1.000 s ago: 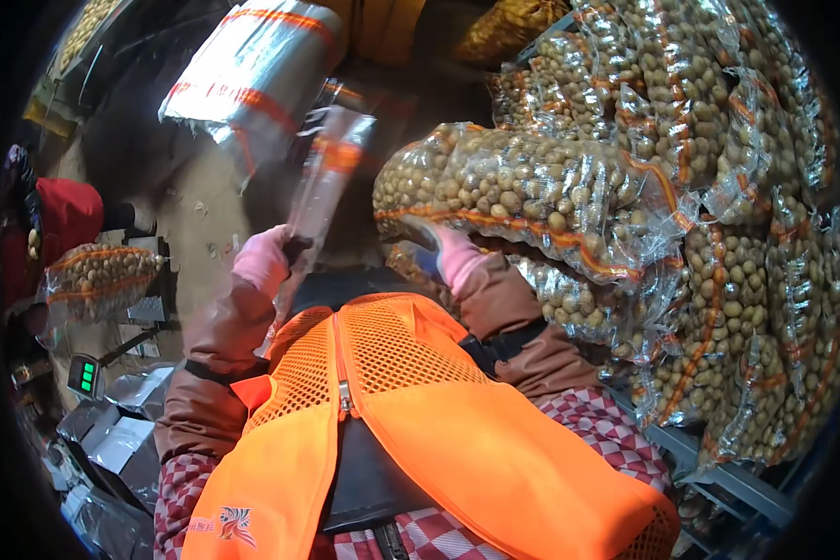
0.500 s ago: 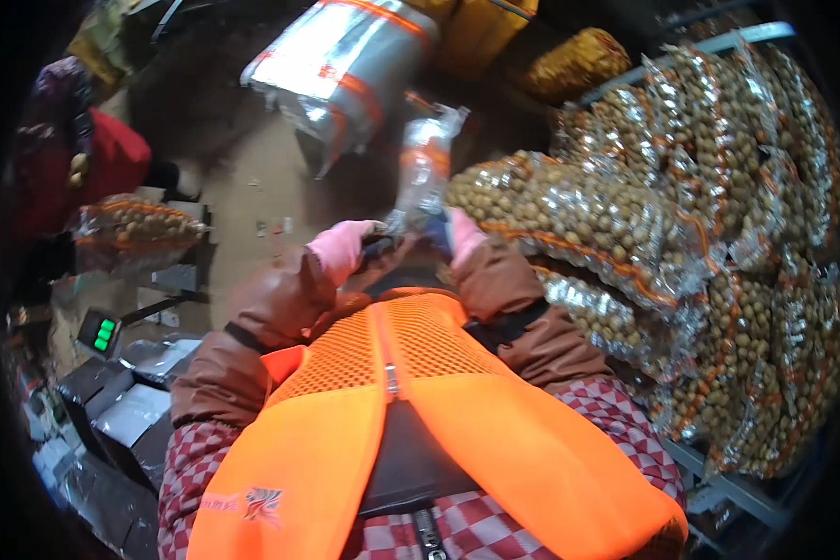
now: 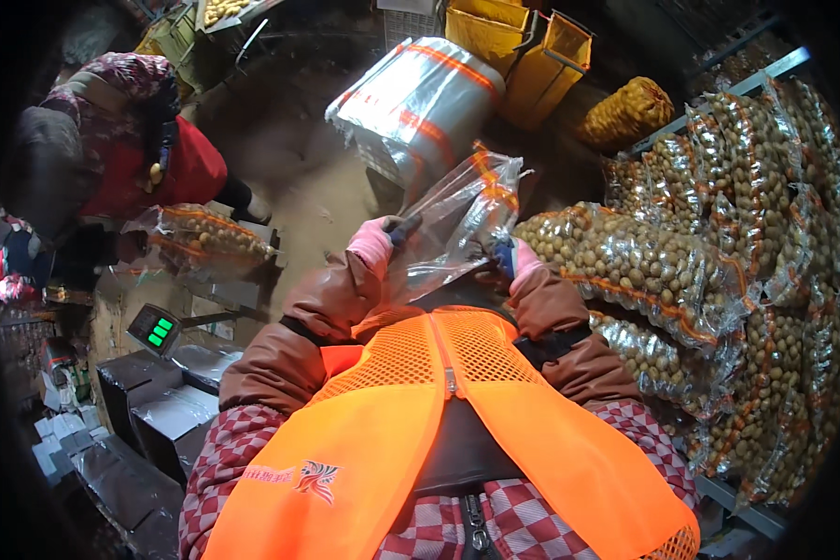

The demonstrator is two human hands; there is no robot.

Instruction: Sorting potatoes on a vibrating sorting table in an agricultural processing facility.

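A clear plastic bag with orange stripes point(image 3: 439, 245) is stretched between my two gloved hands, loose and without visible contents. My left hand point(image 3: 392, 233), in a pink-cuffed glove with dark fingers, grips the bag's left edge. My right hand point(image 3: 506, 259), in a pink-cuffed glove with blue on it, closes on the bag's right side; its fingertips are partly hidden by the film. Just beyond the bag stands a stack of flat clear bags with orange stripes point(image 3: 429, 89). To the right of my right hand lies a filled bag of small round brown potato-like produce point(image 3: 635, 261).
More filled bags point(image 3: 765, 187) are piled on a blue metal rack point(image 3: 784, 65) at right. Yellow bins point(image 3: 546, 70) and a yellow sack point(image 3: 628, 114) stand at the back. At left, a person in red point(image 3: 191, 163) is beside a filled bag point(image 3: 215, 235) and a scale display point(image 3: 157, 329).
The bag, bunched and narrow before, is now spread wider between my hands. My hands have moved apart, and the whole view has shifted, showing more of the person at left.
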